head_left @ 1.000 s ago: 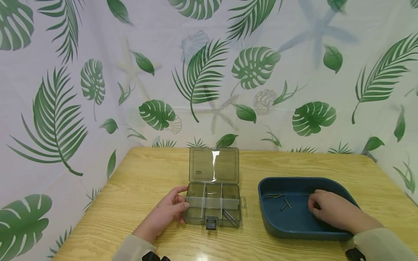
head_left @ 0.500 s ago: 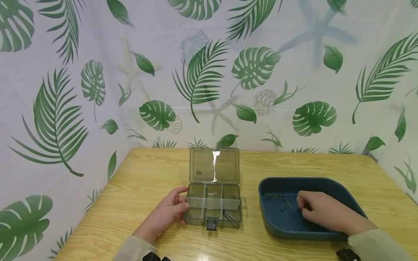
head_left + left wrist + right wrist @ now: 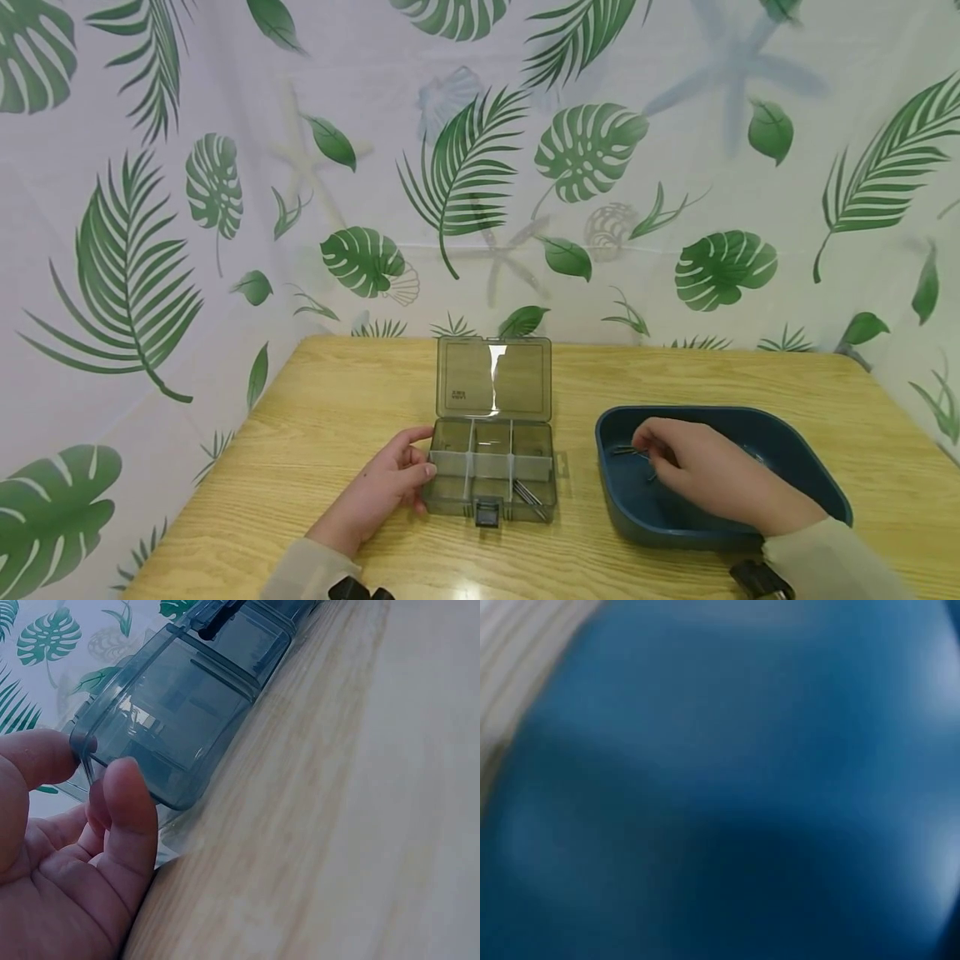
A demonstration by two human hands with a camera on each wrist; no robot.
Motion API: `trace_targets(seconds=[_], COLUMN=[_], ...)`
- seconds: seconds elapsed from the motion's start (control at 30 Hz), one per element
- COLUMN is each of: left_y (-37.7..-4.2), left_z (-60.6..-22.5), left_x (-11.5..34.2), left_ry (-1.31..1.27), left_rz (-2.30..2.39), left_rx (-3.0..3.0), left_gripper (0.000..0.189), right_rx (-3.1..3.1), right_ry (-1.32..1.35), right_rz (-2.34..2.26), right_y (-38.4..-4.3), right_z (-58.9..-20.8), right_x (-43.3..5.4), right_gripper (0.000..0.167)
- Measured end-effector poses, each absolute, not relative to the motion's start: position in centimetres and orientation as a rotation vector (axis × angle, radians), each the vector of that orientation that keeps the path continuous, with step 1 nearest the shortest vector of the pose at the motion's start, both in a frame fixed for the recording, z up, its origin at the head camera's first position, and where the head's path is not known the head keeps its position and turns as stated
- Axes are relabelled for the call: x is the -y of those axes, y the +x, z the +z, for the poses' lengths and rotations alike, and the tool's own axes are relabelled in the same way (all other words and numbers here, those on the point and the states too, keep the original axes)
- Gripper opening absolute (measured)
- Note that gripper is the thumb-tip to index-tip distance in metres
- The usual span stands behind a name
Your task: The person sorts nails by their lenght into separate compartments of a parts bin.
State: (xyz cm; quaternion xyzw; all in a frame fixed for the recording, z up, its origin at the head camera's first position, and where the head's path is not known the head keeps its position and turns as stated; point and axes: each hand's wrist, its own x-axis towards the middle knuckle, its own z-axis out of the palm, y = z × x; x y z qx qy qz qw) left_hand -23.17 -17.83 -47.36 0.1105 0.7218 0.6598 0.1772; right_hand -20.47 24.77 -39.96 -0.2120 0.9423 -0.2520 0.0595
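A smoky clear compartment box (image 3: 490, 471) stands on the table with its lid (image 3: 493, 379) raised. My left hand (image 3: 386, 479) holds its left side; in the left wrist view, the thumb and a finger grip a corner of the box (image 3: 187, 712). Several thin metal nails (image 3: 531, 496) lie in the front right compartment. On the right, my right hand (image 3: 697, 467) reaches into a dark blue tray (image 3: 637, 529), its bent fingers down over loose nails (image 3: 622, 451) at the tray's left. The hand hides its fingertips, so whether they hold a nail cannot be told.
A wood-grain table (image 3: 360, 383) carries both containers, with a strip of bare wood between box and tray. Behind and to the left hangs a white cloth (image 3: 480, 167) printed with leaves. In the right wrist view, only the blurred blue tray (image 3: 742, 735) and some table show.
My right hand has moved left across the tray, from its right part to above the nails on the left. The left hand and the box have stayed in place.
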Motion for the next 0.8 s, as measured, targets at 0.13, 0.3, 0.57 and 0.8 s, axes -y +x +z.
trace_targets(seconds=[0.13, 0.3, 0.57, 0.8], left_y=[-23.2, -23.1, -23.2, -23.1], left_z=[-47.4, -47.2, -47.2, -47.0], left_x=[17.8, 17.8, 17.9, 17.8], left_ry=[0.31, 0.312, 0.308, 0.326], left_rz=[1.866, 1.866, 1.853, 1.854], left_rx=[-2.041, -2.044, -2.053, -2.048], left_gripper=[0.061, 0.061, 0.06, 0.061], right_rx=[-2.856, -2.861, -2.892, -2.875], right_ry=[-0.698, -0.787, -0.857, -0.858], right_rz=[-0.774, -0.809, -0.843, -0.839], right_y=[-20.5, -20.5, -20.7, -21.1], right_z=[-39.6, -39.4, -39.0, -38.8], right_x=[-23.8, -22.5, -19.9, -17.9], right_gripper=[0.023, 0.021, 0.021, 0.02])
